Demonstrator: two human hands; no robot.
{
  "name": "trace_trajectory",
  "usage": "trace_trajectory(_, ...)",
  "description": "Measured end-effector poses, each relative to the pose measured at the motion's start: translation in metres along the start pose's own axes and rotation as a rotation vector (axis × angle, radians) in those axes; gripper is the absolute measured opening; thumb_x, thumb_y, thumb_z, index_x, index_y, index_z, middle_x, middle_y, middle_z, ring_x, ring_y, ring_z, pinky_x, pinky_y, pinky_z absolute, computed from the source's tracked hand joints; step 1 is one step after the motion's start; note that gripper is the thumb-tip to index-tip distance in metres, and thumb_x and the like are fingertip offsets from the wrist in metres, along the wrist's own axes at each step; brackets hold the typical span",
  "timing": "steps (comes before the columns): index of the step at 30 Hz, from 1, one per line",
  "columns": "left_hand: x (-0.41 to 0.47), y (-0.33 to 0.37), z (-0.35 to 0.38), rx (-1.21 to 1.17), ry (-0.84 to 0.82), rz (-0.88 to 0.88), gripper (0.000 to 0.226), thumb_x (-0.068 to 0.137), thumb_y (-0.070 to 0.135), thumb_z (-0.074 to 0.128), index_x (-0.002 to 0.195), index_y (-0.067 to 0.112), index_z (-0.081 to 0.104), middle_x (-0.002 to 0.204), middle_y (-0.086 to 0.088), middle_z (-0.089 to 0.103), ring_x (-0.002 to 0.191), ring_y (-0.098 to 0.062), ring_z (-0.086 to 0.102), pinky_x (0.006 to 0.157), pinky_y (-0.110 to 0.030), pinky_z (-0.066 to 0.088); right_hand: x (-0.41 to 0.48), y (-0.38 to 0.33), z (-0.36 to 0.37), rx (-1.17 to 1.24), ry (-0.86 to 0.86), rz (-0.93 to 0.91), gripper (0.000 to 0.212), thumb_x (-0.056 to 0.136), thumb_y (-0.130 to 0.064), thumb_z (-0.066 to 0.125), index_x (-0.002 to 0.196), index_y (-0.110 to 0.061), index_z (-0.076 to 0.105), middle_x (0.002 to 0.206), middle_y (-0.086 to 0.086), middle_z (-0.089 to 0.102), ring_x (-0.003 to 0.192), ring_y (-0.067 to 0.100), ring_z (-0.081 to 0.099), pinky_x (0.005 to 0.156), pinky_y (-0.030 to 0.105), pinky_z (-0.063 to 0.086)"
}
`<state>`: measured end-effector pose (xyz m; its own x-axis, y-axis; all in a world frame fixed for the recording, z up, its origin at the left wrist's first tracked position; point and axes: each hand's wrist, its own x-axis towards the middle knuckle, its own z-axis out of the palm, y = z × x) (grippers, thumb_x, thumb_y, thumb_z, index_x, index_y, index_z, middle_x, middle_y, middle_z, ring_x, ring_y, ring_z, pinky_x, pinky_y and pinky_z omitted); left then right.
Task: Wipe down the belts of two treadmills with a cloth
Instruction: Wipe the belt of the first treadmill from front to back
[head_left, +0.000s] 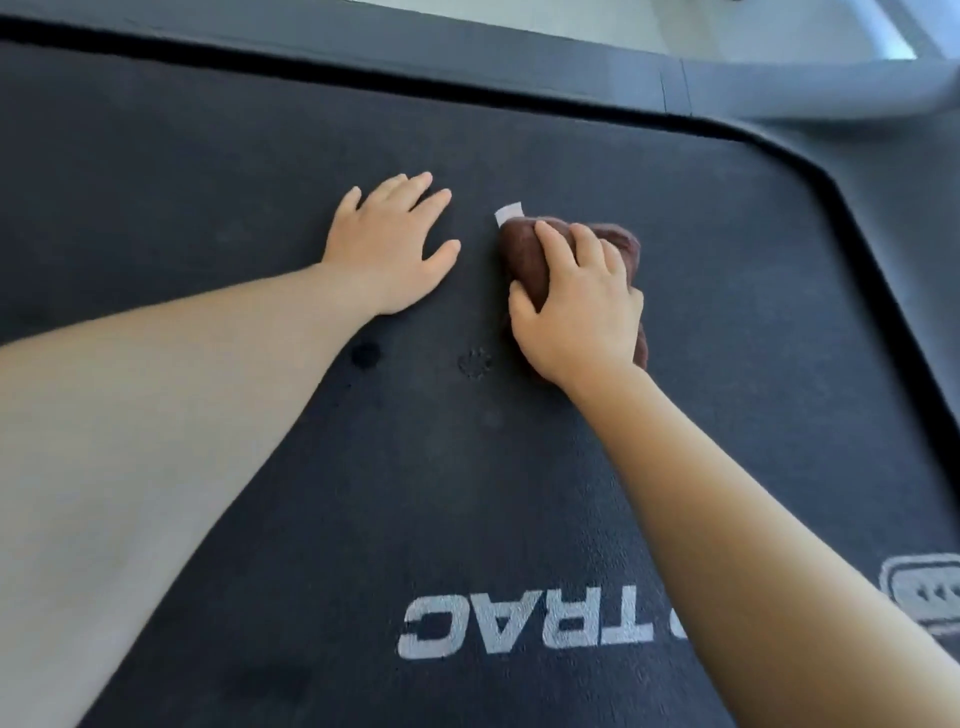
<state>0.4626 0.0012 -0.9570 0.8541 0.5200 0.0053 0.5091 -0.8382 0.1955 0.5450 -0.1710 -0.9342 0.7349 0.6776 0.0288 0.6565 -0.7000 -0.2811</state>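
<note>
Belt (519, 493): dark, textured treadmill surface under both hands, white lettering (524, 623) nearest.
Left hand (389, 244): flat, fingers spread, bracing.
Right hand (576, 306): fingers curled over the bunched brown cloth (524, 249), pressing it down.
Cloth handling: likely soft, light, bunches easily; grip from above.
Tag (509, 213): white, beyond the cloth.

Soft daylight from the top; belt (675, 374) dim, matte, left forearm (130, 441) washed out, wide-angle bending at borders, slight softness
</note>
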Motion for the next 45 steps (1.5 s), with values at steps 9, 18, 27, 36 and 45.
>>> trace_trajectory(9,-0.121,0.047,0.006,-0.019,-0.06,-0.047,0.064,0.096,0.048,0.032,0.151,0.022,0.012,0.16,0.003,0.003,0.146,-0.019,-0.001,0.117,-0.047,0.003,-0.081,-0.009,0.003,-0.003,0.008,0.074,0.058,0.09,-0.044,0.047,0.144,-0.029,0.033,0.155,0.003,0.026,0.143,0.03,0.018,0.105,0.059,0.026)
trace_trajectory(18,-0.122,0.048,0.016,0.029,0.007,-0.063,0.061,0.096,0.05,0.028,0.15,0.025,0.016,0.159,0.004,0.008,0.146,-0.017,0.003,0.117,-0.045,0.005,-0.045,-0.005,0.004,0.002,0.005,0.019,0.06,0.091,-0.045,0.046,0.147,-0.03,0.03,0.156,0.003,0.024,0.144,0.03,0.017,0.107,0.058,0.027)
trace_trajectory(27,-0.132,0.044,0.018,-0.029,0.026,0.028,0.059,0.097,0.046,0.03,0.149,0.019,0.021,0.159,-0.003,0.011,0.146,-0.025,0.006,0.116,-0.049,0.006,-0.153,-0.011,0.005,-0.012,0.073,0.099,0.059,0.091,-0.044,0.047,0.147,-0.03,0.031,0.154,0.0,0.028,0.143,0.027,0.02,0.104,0.054,0.029)
trace_trajectory(36,-0.198,0.064,0.013,-0.024,-0.068,0.222,0.064,0.095,0.049,0.031,0.15,0.018,0.017,0.159,0.0,0.008,0.146,-0.028,0.001,0.113,-0.057,0.003,-0.238,-0.01,-0.002,-0.03,0.107,0.194,0.058,0.091,-0.044,0.05,0.145,-0.031,0.034,0.154,-0.002,0.03,0.143,0.023,0.02,0.104,0.055,0.031)
trace_trajectory(45,-0.217,0.09,0.016,-0.009,-0.105,0.265,0.065,0.096,0.05,0.029,0.15,0.018,0.014,0.159,0.006,0.003,0.146,-0.019,-0.003,0.111,-0.063,0.002,-0.197,0.046,-0.014,-0.008,0.183,0.26,0.05,0.09,-0.043,0.048,0.138,-0.034,0.04,0.146,-0.006,0.038,0.138,0.021,0.027,0.099,0.05,0.034)
